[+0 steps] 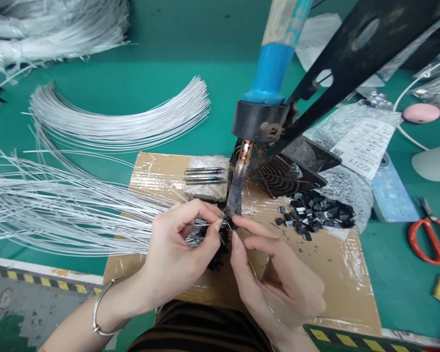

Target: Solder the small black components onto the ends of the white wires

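My left hand (pixel 179 244) is closed, pinching the ends of a few thin white wires (pixel 58 215) that run in from the left. My right hand (pixel 278 278) is closed too, thumb and forefinger pinching a fine strand of solder wire (pixel 258 283) that loops back under the palm. Both pinches meet just below the tip of a fixed soldering iron (pixel 238 183) with a blue handle (pixel 273 63). Under the hands lies a taped cardboard sheet (pixel 333 264). A silver bangle (pixel 102 313) circles my left wrist.
A pile of small black parts (pixel 317 212) lies right of the iron. Curved bundles of white wire (pixel 121 122) lie at the back left. A labelled plastic bag (pixel 363 142), red-handled scissors (pixel 429 234), a pink object (pixel 421 112) and spare iron tips (pixel 205 176) surround the cardboard.
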Tool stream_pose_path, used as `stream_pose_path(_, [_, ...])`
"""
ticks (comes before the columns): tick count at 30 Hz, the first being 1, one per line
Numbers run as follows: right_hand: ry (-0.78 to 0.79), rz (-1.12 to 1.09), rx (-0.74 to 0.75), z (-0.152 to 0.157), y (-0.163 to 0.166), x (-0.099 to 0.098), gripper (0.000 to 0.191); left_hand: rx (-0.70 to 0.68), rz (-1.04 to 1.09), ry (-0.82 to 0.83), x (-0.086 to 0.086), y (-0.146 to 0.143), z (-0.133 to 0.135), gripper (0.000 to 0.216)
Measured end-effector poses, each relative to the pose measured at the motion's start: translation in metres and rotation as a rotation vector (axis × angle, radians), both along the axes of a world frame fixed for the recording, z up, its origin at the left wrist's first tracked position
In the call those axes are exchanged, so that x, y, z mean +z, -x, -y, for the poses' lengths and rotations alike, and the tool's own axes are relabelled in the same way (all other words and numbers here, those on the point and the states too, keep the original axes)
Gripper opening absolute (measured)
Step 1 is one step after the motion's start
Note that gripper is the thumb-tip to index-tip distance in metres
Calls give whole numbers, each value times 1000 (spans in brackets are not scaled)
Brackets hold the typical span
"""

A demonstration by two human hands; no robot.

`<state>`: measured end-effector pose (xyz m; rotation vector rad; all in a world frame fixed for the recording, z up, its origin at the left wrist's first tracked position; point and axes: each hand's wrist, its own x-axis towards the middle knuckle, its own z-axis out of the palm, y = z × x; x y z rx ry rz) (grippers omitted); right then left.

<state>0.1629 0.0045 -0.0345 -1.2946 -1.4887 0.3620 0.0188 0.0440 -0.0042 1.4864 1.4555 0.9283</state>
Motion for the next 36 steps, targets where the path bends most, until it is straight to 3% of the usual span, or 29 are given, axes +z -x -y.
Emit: stream_pose_path(36, [-28, 7, -21, -2, 2, -1, 19, 0, 7, 19, 1, 0, 0, 13])
